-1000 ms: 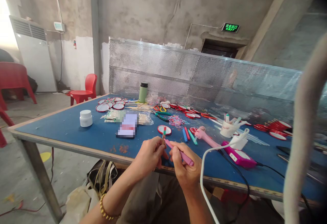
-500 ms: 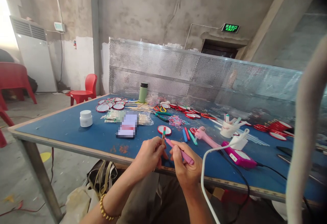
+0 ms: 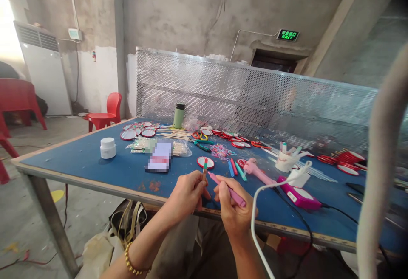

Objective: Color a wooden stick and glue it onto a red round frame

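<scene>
Pink pen [image 3: 238, 198] shifted slightly right, tip clear of colour-tipped stick [image 3: 205, 168]. Left hand [image 3: 188, 192], closed, pinches stick near upright; right hand [image 3: 234, 213] curls round pen. Best: stick steady, strokes light.

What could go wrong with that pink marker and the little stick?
The pink marker points toward the left hand, which holds the stick, so a slip might smudge skin, if it's uncapped.

The white cable loops close beside the right hand in this view; it could perhaps catch that arm and jerk the marker.
</scene>
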